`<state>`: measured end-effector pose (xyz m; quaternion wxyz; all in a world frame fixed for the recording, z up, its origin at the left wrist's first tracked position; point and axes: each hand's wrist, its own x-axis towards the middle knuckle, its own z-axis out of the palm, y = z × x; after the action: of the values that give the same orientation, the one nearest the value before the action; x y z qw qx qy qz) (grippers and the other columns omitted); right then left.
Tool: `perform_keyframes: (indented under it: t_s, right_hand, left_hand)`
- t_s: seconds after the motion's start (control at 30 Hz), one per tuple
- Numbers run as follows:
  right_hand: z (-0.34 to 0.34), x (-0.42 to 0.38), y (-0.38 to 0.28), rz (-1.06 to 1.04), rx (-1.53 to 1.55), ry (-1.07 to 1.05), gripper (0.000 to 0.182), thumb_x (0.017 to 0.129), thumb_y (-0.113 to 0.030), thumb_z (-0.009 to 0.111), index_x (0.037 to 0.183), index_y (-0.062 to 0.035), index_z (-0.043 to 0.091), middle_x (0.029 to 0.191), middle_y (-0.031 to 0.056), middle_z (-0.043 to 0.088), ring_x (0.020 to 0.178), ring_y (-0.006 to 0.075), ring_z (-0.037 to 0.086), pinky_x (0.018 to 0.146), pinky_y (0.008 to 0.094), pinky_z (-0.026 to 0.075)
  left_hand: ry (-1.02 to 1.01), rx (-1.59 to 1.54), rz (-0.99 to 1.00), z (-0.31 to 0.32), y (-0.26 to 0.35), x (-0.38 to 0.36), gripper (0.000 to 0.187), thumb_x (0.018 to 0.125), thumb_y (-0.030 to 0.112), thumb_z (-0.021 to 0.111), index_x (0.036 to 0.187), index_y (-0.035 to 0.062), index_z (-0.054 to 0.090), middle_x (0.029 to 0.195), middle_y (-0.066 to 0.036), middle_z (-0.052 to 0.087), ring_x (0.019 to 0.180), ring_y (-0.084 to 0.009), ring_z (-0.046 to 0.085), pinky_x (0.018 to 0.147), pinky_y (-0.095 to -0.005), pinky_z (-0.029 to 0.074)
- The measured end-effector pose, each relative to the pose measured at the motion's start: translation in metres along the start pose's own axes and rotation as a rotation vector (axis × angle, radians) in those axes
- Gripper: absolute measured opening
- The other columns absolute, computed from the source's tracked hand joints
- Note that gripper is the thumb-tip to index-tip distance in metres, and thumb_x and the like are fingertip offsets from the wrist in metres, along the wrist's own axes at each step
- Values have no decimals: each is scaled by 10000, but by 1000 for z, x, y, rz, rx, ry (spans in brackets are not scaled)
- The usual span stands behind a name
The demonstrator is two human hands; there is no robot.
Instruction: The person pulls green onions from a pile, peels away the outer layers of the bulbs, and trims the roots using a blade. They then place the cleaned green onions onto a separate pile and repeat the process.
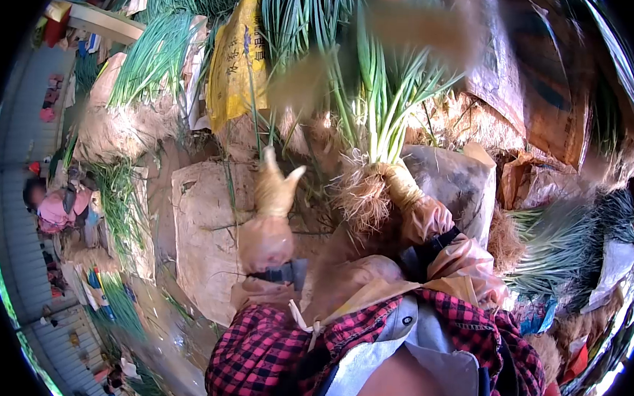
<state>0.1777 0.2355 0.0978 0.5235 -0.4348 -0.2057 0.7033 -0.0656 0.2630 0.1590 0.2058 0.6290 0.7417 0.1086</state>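
Observation:
My right hand (403, 185), in a yellowed glove, is closed round the lower end of a bunch of green onions (387, 115). Their pale stems and green leaves point away from me, and shaggy roots (361, 193) hang beside the glove. My left hand (274, 188), gloved too and slightly blurred, is held over a pale sack (198, 241) on the ground. Its thumb and fingers are spread in a V. A thin green leaf (255, 85) runs down close to those fingertips.
Heaped green onions (151, 64) line the far side, with a yellow printed sack (234, 62) among them. More bunches (554, 241) lie on my right, by a grey sack (452, 184). A person in pink (62, 204) sits at the far left. Smudges blur parts of the view.

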Motion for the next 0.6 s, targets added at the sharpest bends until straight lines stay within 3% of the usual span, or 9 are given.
perform_keyframes:
  t_s: [0.1,0.2,0.27,0.4,0.43,0.47,0.53,0.57,0.6]
  right_hand:
    - [-6,2,1,92,-46,-45,226,698,-8,613,921,26,614,793,78,627,708,172,584,653,279,469]
    - [-3,0,1,12,26,14,254,698,8,603,951,27,602,813,74,625,716,168,585,659,276,471]
    - [-6,1,3,15,69,10,276,699,20,590,974,30,589,831,74,623,723,172,584,671,278,472]
    - [-5,5,4,108,-3,-46,222,695,-3,611,913,39,617,826,87,629,727,169,588,673,276,473]
    - [-5,4,1,124,3,-54,231,695,-6,612,922,39,614,832,91,630,724,172,590,671,279,475]
    - [-5,2,-3,135,2,-57,240,696,-8,612,930,39,612,837,96,631,721,175,591,668,283,477]
    - [-3,-1,-3,112,68,-41,252,698,-9,610,946,37,605,833,95,629,721,180,593,668,286,479]
    - [-2,0,-4,86,145,-25,264,701,-9,608,961,35,598,828,94,628,721,184,595,669,289,481]
    - [-3,1,-5,83,146,-25,264,701,-9,608,961,35,598,828,94,628,721,184,595,669,289,481]
  left_hand:
    - [-235,-509,48,44,58,20,828,719,551,633,1270,-4,361,1274,-207,435,1110,-319,487,934,-437,397]
    - [-419,-417,100,61,75,40,470,756,415,649,1015,32,568,884,-133,640,821,-193,620,734,-330,499]
    - [-326,-642,-25,59,80,26,259,790,281,634,869,41,579,707,-73,633,649,-156,618,621,-285,502]
    - [-27,-678,66,88,70,7,178,827,169,606,910,28,535,741,-65,625,640,-127,600,605,-238,494]
    - [-111,-1127,79,84,75,6,214,814,106,622,1004,28,561,787,-64,630,642,-110,583,600,-217,486]
    - [-106,-1131,76,77,77,8,214,814,106,622,1004,28,561,787,-64,630,642,-110,583,600,-217,486]
    - [-384,-1167,199,59,76,15,256,797,79,643,1035,7,581,863,-82,638,710,-109,592,591,-214,500]
    - [-563,-1163,85,55,69,22,274,776,86,663,1028,1,598,892,-89,645,736,-129,599,613,-209,510]
    - [-564,-1160,88,57,73,25,274,776,86,663,1028,1,598,892,-89,645,736,-129,599,613,-209,510]
